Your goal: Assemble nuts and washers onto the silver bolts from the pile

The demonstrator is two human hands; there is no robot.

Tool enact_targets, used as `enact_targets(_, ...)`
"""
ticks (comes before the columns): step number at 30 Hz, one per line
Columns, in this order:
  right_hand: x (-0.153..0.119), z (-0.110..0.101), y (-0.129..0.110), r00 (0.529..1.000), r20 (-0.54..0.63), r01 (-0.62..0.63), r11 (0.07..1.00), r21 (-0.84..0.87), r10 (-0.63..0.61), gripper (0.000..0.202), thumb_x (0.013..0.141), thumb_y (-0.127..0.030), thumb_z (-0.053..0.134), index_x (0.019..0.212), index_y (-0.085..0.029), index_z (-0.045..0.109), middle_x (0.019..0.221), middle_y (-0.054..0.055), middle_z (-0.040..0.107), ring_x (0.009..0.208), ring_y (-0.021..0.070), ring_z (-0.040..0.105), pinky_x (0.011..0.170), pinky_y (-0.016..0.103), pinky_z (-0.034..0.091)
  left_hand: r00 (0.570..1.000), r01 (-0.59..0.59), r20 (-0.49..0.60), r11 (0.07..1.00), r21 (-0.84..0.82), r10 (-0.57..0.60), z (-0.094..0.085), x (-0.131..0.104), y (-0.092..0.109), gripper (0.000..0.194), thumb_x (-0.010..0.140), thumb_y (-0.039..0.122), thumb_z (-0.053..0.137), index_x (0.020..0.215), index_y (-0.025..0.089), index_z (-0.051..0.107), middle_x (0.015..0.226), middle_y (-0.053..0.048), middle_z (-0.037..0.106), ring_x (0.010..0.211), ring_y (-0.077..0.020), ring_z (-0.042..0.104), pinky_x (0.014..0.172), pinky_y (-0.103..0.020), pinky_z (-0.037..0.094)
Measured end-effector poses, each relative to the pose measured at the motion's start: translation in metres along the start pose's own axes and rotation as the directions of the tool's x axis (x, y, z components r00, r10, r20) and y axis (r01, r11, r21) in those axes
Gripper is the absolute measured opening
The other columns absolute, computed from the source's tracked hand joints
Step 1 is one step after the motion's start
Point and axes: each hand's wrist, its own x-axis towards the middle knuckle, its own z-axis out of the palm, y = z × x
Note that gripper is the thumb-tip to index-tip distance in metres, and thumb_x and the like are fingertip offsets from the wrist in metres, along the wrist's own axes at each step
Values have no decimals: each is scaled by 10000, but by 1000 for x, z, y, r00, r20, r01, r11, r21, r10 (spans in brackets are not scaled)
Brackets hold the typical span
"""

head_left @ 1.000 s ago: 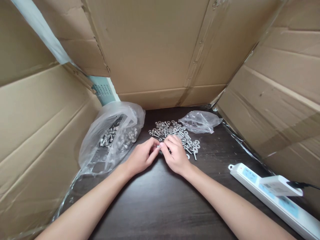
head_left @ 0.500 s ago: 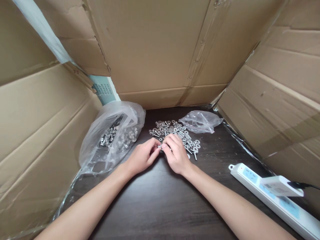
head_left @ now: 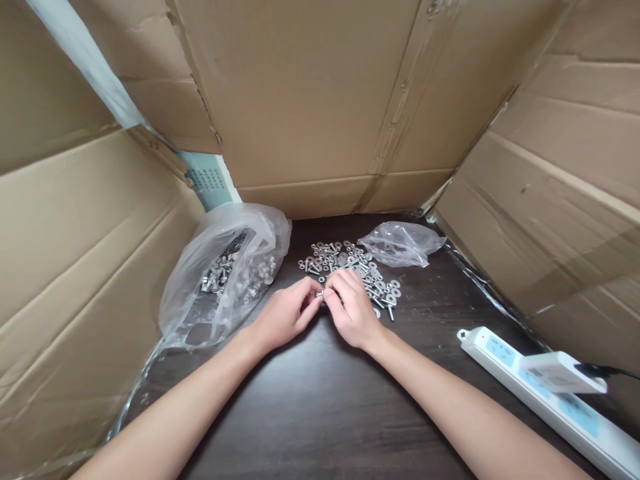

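Note:
My left hand (head_left: 289, 312) and my right hand (head_left: 352, 308) meet over the near edge of a pile of loose hardware. Between their fingertips is a small metal bolt (head_left: 320, 293), mostly covered by the fingers. The left thumb and forefinger pinch one end of it; the right thumb and fingers close on the other. Whether a nut or washer sits on it I cannot tell. Just beyond the hands lie loose bolts (head_left: 391, 312), flat washers (head_left: 395, 293) and nuts (head_left: 321, 279), spread on the dark tabletop (head_left: 320, 407).
At left, a clear plastic bag (head_left: 175, 293) lies open with metal fasteners (head_left: 219, 273) inside. A flatter plastic bag (head_left: 403, 243) lies behind the pile at right. A white power strip (head_left: 530, 393) with a plugged-in adapter (head_left: 563, 372) runs along the right. Cardboard walls (head_left: 310, 100) enclose the table.
Both hands stay in nearly the same place, still pinching the bolt. The fingertips have shifted only slightly. The pile and bags look unchanged.

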Motion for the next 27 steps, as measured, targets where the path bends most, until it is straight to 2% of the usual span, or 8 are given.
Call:
enact_targets(4,1,4,4,999,-19,28,1000,11,-28,303,1064,-238,380,782,-229,488,854,58,582,854,229,507,802,404,417,1000,12,9,1000,6,-12,0,0,0,146,1024,310,490,1036,191,573,832,-6,664,658,-131,585,635,-249,421)
enact_targets(9,1,6,6,1000,-25,6,999,33,-5,336,1083,-272,378,773,-230,501,838,54,578,856,226,514,806,398,423,999,39,28,999,10,-39,0,0,1,158,1029,339,491,1027,199,565,818,2,668,660,-138,596,648,-263,423)
enact_targets(13,1,1,2,999,45,7,1000,6,-7,309,1077,-256,324,820,-227,492,928,73,597,896,235,509,844,422,413,998,49,27,998,27,-49,-1,0,2,189,1049,355,451,1039,202,560,878,-23,700,726,-162,638,698,-286,454)
enact_targets(18,0,-4,-4,993,116,19,1000,20,-21,210,1061,-243,337,935,-223,505,1067,90,614,982,251,521,906,450,413,999,32,-9,996,86,-32,-3,0,2,222,1059,345,392,994,202,548,850,-35,688,702,-179,624,684,-302,443)
enact_targets(22,-2,-3,-4,990,112,92,995,-26,-88,108,1041,-236,409,1056,-218,515,1132,110,634,1017,265,549,902,446,420,997,64,-32,997,37,-63,-3,1,1,278,1069,349,333,905,208,509,768,-23,637,661,-175,596,659,-292,428)
enact_targets(27,-2,1,0,970,104,231,966,-118,-219,119,1027,-187,457,1099,-210,550,1033,99,683,954,265,575,860,424,408,994,112,-11,993,-36,-113,-2,4,-2,377,1075,370,297,760,214,434,640,6,545,573,-148,516,606,-276,383)
